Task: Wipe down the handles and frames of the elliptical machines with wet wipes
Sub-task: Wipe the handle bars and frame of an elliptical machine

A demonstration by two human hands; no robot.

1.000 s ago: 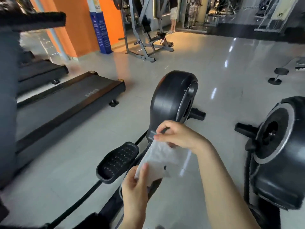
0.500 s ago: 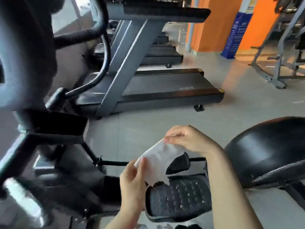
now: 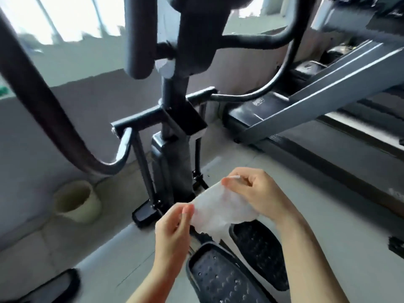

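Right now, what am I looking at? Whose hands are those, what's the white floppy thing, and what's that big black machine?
The picture comes from a camera worn on a person's head, so you see what they see when looking down. The two hands are theirs: the left hand and the right hand. Together they pinch a white wet wipe and spread it open between them.

The big black machine is an elliptical trainer, which people use for exercise in a gym. You stand on the bumpy foot pedals and push the long curved handle back and forth. The centre post is part of its frame.

The wipe is not touching the machine yet. On the floor to the left stands a small pale bin, and a treadmill sits on the right.
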